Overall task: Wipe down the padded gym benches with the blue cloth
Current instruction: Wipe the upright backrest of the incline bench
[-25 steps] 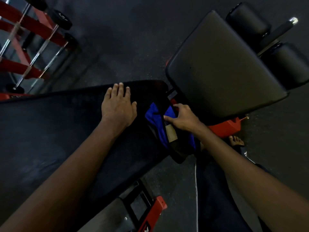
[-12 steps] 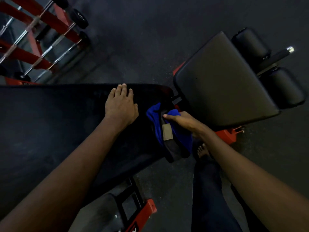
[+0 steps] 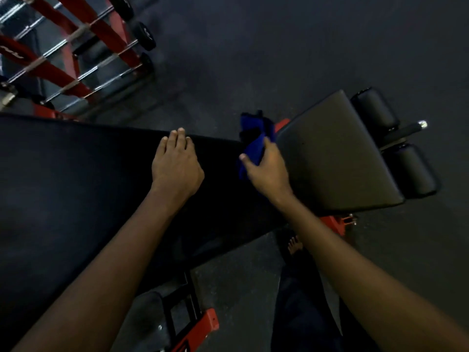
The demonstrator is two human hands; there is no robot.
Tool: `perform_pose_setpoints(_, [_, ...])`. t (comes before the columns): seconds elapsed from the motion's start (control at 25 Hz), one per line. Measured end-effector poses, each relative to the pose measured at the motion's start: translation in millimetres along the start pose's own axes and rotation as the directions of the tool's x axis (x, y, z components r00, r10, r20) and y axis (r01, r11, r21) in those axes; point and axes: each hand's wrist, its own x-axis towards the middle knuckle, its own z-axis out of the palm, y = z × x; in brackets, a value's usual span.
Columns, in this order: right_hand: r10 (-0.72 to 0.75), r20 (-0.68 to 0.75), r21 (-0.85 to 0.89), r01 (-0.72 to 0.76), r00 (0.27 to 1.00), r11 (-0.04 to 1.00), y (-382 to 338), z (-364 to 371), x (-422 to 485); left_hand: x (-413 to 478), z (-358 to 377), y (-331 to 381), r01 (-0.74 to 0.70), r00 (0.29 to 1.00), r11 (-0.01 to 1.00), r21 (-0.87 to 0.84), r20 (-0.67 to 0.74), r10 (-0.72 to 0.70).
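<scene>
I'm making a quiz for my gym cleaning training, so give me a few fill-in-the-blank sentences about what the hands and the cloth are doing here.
1. The blue cloth is gripped by the ____ hand.
2. The left hand lies ____ on the long black pad, holding nothing.
3. The right hand works at the gap between the long pad and the ____ seat pad.

Missing words: right; flat; grey

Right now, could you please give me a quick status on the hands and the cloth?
Left hand flat on long black pad. Right hand gripping blue cloth at gap beside seat pad. Nothing in the way.
</scene>
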Motion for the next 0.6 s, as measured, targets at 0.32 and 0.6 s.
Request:
perform_pose_setpoints(0.32, [-0.118,0.37,-0.225,0.212,0.921,0.951,18,32,6,-34,-11,-18,0.063,0.997,0.996,0.065,0.032,-0.065])
perform_pose_setpoints(0.6, [-0.007,0.313,-0.103,0.042,0.95,0.994,-1,67,-13,-69,-30,-40,0.155,0.987,0.986,0.069,-0.041,-0.152])
